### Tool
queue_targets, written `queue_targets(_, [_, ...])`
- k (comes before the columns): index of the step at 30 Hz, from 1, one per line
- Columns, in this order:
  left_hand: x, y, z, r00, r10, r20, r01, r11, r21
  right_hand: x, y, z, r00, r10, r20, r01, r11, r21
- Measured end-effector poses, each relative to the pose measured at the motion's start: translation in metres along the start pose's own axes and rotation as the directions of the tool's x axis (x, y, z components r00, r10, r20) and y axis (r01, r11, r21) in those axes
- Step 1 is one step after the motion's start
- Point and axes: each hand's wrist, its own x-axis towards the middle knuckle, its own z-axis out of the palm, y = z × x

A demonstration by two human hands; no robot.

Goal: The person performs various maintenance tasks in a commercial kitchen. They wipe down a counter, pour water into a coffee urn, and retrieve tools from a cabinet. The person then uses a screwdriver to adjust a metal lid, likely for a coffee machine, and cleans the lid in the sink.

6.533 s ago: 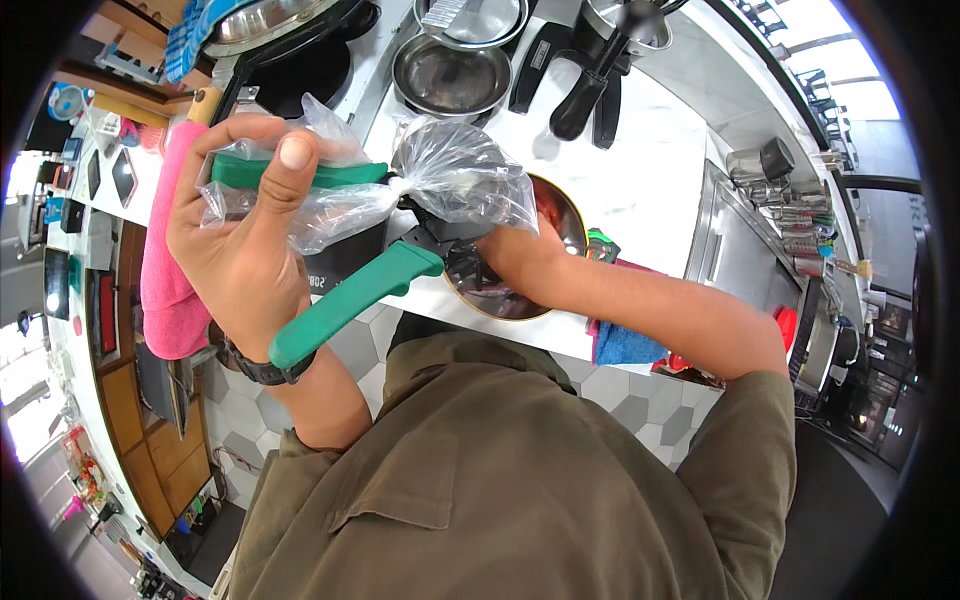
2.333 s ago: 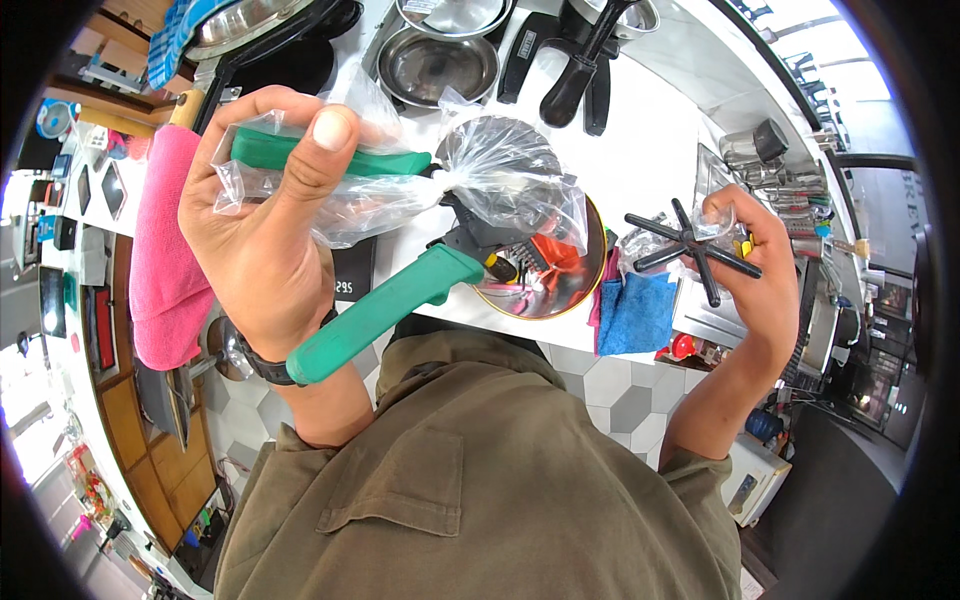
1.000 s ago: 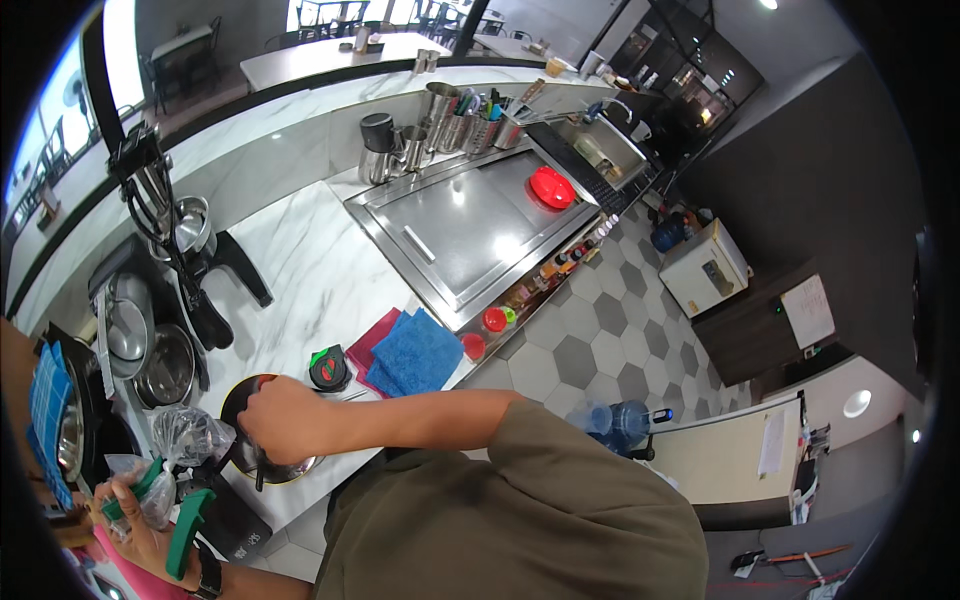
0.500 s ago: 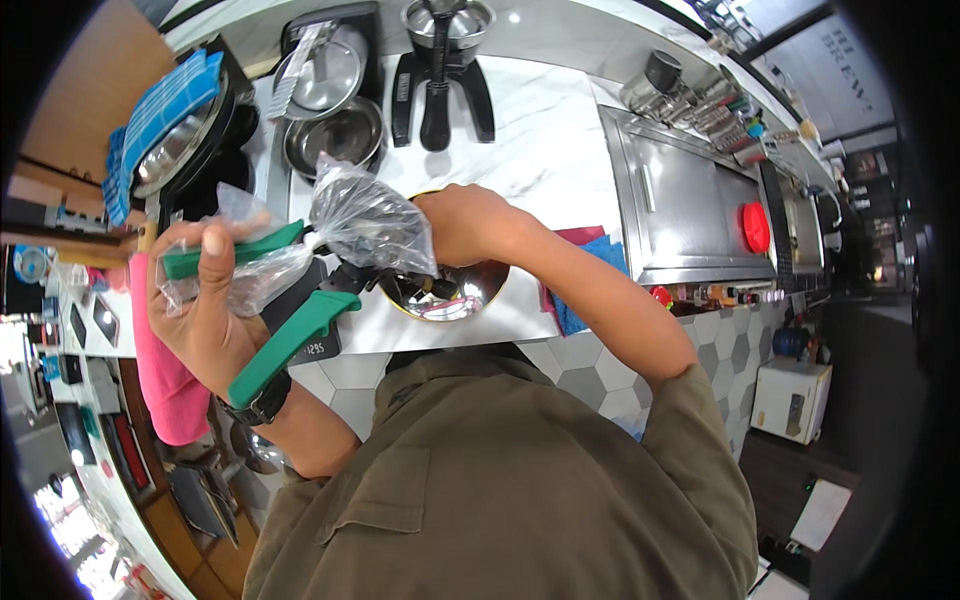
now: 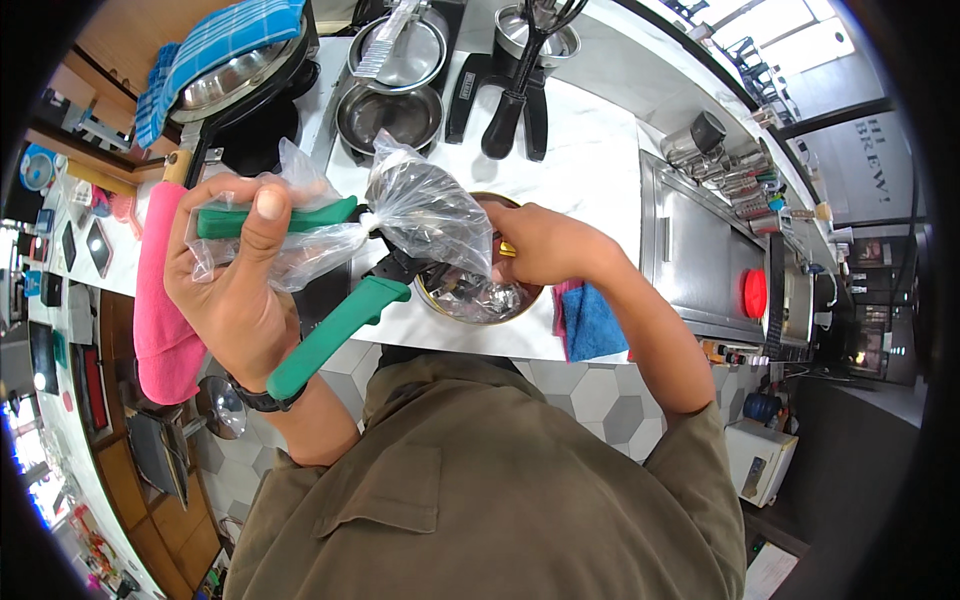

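My left hand (image 5: 235,270) is wrapped around one green handle of a plier-like tool (image 5: 340,330) and the gathered tail of a clear plastic bag. Its other green handle hangs free, slanting down, and its dark jaws sit beside the bag's neck. The clear plastic bag (image 5: 425,195) puffs out beyond its tight white neck. My right hand (image 5: 560,245) is over a round bowl (image 5: 480,320), fingers curled, with a small yellow bit showing under them; what they hold is hidden. Crumpled clear plastic and dark pieces lie in the bowl.
Steel pans (image 5: 390,118) and a black-handled utensil (image 5: 508,115) stand at the back. A dark scale (image 5: 325,295) is partly behind my left hand. Blue cloth (image 5: 595,322) hangs over the counter's front edge; pink cloth (image 5: 165,320) lies left. A steel cover (image 5: 700,230) is right.
The view has shifted, so the counter sits differently in the picture. My right fingers have uncurled slightly and show more at the bowl. The left hand keeps its hold on the tool and bag.
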Motion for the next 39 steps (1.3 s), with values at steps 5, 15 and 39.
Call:
queue_targets(5, [0.001,0.000,0.001,1.000,0.021,0.021,-0.021,0.999,-0.024,0.019,-0.009,0.031,0.990,-0.042,-0.136,-0.026,0.887,-0.460])
queue_targets(15, [-0.004,-0.002,-0.007,1.000,-0.008,-0.018,0.008,1.000,-0.011,0.044,0.013,0.061,0.961,-0.171,-0.216,0.057,0.891,-0.450])
queue_targets(39, [-0.002,-0.007,-0.008,1.000,0.015,-0.014,-0.015,1.000,0.018,0.073,0.079,0.079,0.910,-0.398,-0.118,0.265,0.777,-0.571])
